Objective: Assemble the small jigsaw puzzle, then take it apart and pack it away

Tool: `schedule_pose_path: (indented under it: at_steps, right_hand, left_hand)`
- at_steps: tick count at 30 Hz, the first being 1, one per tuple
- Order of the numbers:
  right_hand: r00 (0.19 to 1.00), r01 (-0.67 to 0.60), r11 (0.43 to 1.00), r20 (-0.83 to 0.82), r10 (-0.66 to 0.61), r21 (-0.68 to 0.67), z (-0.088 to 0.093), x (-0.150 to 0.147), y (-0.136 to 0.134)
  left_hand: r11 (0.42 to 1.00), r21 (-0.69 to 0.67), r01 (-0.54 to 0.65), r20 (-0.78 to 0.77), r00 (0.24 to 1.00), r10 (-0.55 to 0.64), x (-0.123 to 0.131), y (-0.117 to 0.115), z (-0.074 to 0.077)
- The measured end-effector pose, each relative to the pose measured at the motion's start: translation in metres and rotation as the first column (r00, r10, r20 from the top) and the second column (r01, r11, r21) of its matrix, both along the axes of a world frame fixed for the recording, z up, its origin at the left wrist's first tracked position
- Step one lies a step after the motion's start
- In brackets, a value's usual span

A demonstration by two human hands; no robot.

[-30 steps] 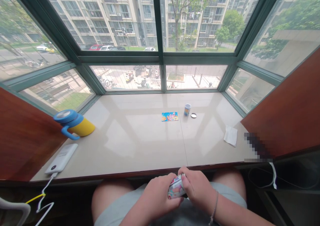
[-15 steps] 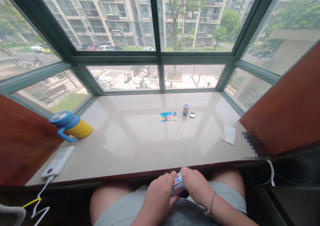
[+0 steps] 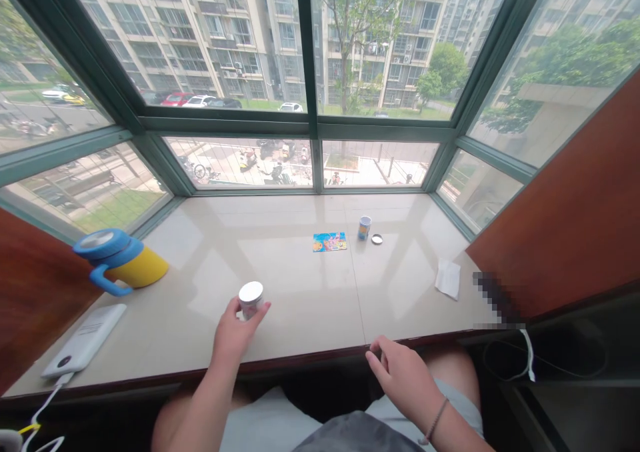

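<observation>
My left hand (image 3: 239, 325) has its thumb and fingers around the sides of a small round tin (image 3: 251, 299) with a shiny silver lid. The tin is upright at the front left of the sill; whether it touches the surface I cannot tell. Over my lap, by the sill's front edge, my right hand (image 3: 397, 365) holds nothing, its fingers loosely bent and the thumb apart. Farther back stands a similar small tin (image 3: 364, 229) with blue and orange print. A round lid (image 3: 377, 239) lies beside it. To their left is a flat, colourful card (image 3: 330, 242).
At the left, a yellow and blue jug (image 3: 135, 265) lies near a white power bank (image 3: 85, 342) with a cable plugged in. A folded white tissue (image 3: 448, 279) and a blurred dark object (image 3: 497, 299) are at the right. Windows border the pale sill (image 3: 300, 332).
The tin has gone from between both hands over the lap to the sill at the left, in my left hand. My right hand has let go of it. The view has shifted slightly.
</observation>
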State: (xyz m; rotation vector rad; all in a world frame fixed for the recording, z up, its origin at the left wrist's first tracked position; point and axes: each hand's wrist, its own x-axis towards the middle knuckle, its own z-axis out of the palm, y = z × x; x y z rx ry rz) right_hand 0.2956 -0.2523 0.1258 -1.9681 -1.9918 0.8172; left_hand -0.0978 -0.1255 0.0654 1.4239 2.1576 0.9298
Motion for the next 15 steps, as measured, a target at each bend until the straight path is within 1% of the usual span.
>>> schedule_pose_path:
  at_steps: [4,8,10,12,15]
  right_hand:
    - [0.998,0.026,0.999,0.05,-0.027,0.021,-0.012,0.01,-0.009]
    - [0.996,0.04,0.998,0.075,-0.043,0.039,-0.021,0.018,-0.014]
    - [0.995,0.048,0.998,0.087,-0.051,0.039,-0.023,0.021,-0.013]
    - [0.993,0.056,0.998,0.101,-0.059,0.033,-0.024,0.024,-0.01]
    - [0.991,0.055,0.998,0.119,-0.059,0.032,-0.022,0.027,-0.004]
  left_hand:
    - [0.991,0.017,-0.135,-0.062,0.989,0.136,-0.052,0.033,-0.01]
    - [0.97,-0.012,-0.241,-0.159,0.959,0.236,-0.089,0.053,-0.027]
    - [0.956,-0.073,-0.282,-0.176,0.948,0.266,-0.101,0.059,-0.037]
    - [0.946,-0.11,-0.306,-0.157,0.945,0.287,-0.108,0.061,-0.045]
    - [0.952,-0.108,-0.285,-0.103,0.956,0.275,-0.108,0.056,-0.048]
